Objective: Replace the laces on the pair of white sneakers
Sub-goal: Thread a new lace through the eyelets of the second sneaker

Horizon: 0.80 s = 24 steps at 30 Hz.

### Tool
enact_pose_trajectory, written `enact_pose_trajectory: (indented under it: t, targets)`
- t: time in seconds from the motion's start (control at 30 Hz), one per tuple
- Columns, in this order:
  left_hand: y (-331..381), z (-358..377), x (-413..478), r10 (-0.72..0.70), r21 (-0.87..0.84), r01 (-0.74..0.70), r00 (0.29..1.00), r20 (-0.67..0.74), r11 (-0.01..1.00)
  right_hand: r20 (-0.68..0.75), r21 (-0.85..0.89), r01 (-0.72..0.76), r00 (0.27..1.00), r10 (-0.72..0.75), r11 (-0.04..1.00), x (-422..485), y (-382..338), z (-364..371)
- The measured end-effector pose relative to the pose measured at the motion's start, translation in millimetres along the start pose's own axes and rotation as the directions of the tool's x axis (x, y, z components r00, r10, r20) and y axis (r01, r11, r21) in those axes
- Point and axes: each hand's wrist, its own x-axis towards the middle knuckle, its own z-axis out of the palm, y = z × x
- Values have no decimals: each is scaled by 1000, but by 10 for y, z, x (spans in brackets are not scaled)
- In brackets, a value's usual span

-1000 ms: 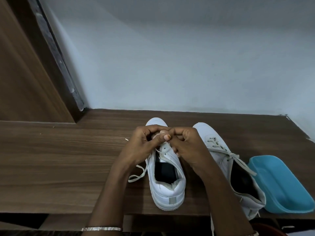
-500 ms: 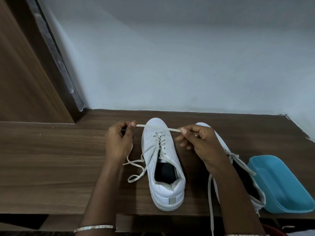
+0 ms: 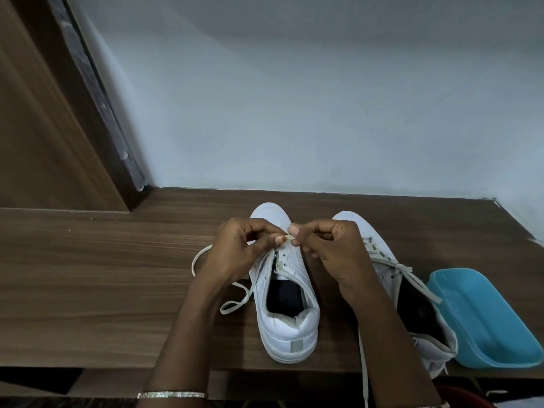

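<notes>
Tub (image 3: 482, 319) beside rt sneaker (image 3: 382, 260); hands hide lt sneaker (image 3: 290, 319) eyelets

Pale blue wall (image 3: 294, 98), wood-grain table (image 3: 103, 275), brown wooden panel (image 3: 38, 128)

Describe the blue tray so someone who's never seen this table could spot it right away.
Start at the wooden table against the pale wall and follow its near edge to the right end. Past the second white sneaker, the one farthest right, lies the blue tray. It is the only coloured item there: a shallow, rounded, empty plastic tray.
</notes>
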Motion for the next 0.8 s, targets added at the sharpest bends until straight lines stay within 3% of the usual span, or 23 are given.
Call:
enact_pose_trajectory:
  t: [0.07,0.17,0.23,0.33,0.6,0.8]
  targets:
    - [1,17,8,10,7,-10,999,-42,1000,26,-62,-14,1000,16,998,18,-7,-42]
    - [-18,36,46,-29,-33,25,988,-152,999,221,-270,-11,973,73,963,27,25,-76]
    - [-34,30,68,-52,-35,46,978,-200,998,309,-436,55,947,92,898,16,74,-41]
    - [-73,25,67,-48,3,49,986,-159,999,328,-587,186,945,21,788,17,146,30]
    - [-32,132,35,-11,200,29,996,-91,979,216,-509,159,975,-53,846,1,130,-6]
    - [-64,237,-15,23,291,18,990,-137,956,158,-406,50,987,16,913,14,192,-95]
